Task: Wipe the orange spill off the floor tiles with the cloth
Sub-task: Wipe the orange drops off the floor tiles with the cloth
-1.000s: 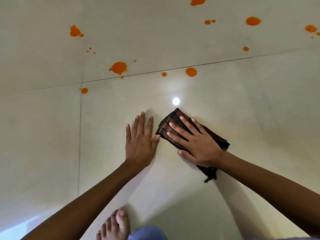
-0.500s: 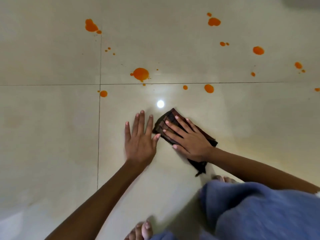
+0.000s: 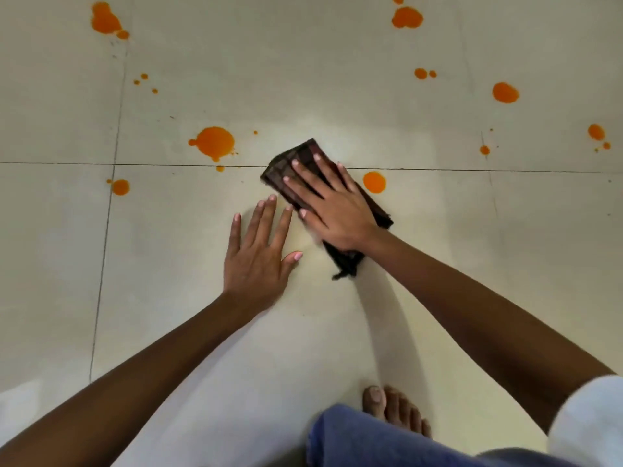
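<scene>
Your right hand [image 3: 332,205] presses flat, fingers spread, on the folded dark brown cloth [image 3: 305,163] straddling the tile joint beside an orange spill drop [image 3: 374,182], while your left hand [image 3: 258,254] rests open-palmed on the cream floor tiles [image 3: 175,251]

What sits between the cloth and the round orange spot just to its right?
Nothing visible. The right hand presses flat on the cloth, and only bare tile lies between the cloth's right edge and the orange spot. The left hand rests on the floor on the other side, clear of that path.
</scene>
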